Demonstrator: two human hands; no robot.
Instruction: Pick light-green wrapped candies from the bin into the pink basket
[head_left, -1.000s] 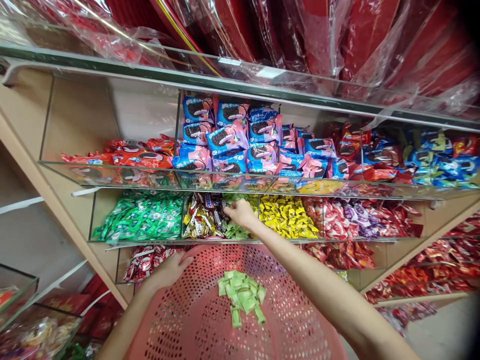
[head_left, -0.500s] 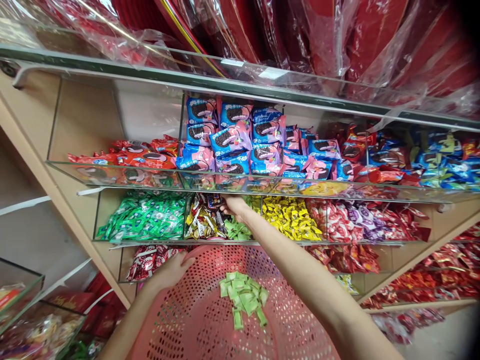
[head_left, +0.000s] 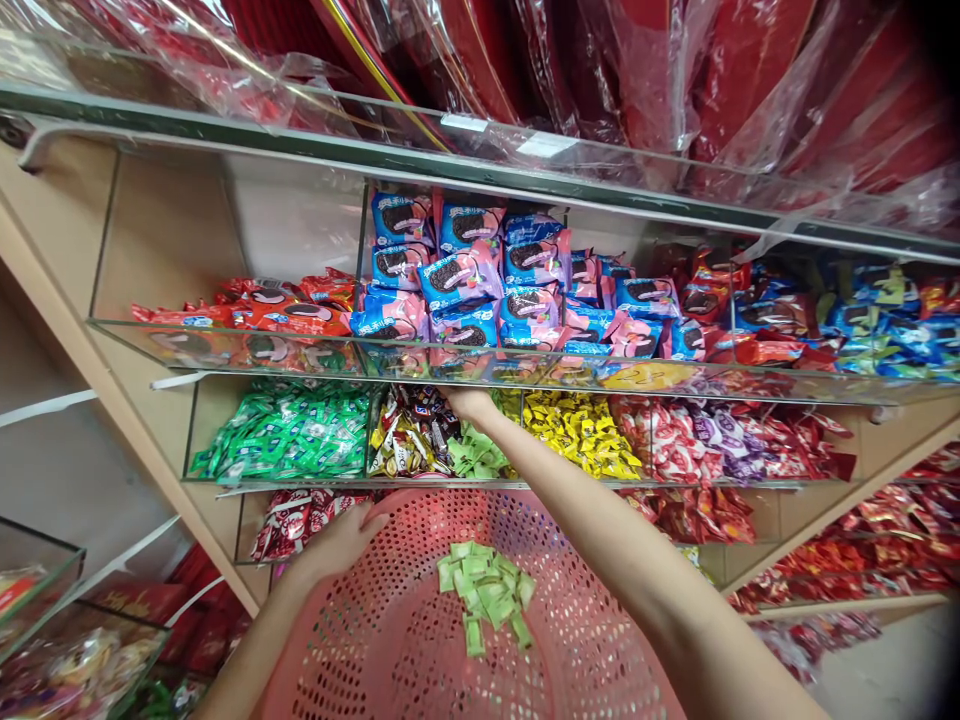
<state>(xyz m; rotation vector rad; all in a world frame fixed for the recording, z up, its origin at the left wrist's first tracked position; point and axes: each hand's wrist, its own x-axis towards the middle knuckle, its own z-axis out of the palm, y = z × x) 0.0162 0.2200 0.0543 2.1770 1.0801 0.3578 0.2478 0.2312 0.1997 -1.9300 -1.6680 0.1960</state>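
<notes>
Since the earlier frames, the right hand [head_left: 469,402] has gone deeper into the shelf compartment, toward its back and up close to the shelf above, while the left hand [head_left: 351,542] and the basket [head_left: 397,665] stay about where they were. The left hand is closed over the left side of the basket's rim, thumb toward the inside, holding it just in front of the shelves. The right hand's fingers are partly hidden by the edge of the shelf above, so I cannot tell how far open they are or whether they have hold of anything; they are nearest to the dark-wrapped candies [head_left: 429,415], which lie beside some gold-wrapped candies [head_left: 397,450]. Just below the right hand, in front of its wrist, lie pale green packets [head_left: 476,455]. Inside the pink basket, which is full of holes, a small loose pile of light green packets [head_left: 486,588] rests toward the middle. Left of the compartment is a heap of bright green packets [head_left: 292,435]; to its right are yellow candies [head_left: 581,435], then red and white candies [head_left: 679,445] and purple ones [head_left: 726,440]. On the shelf above, blue and pink biscuit packs [head_left: 461,275] are stacked, with red packs [head_left: 289,310] to their left.
</notes>
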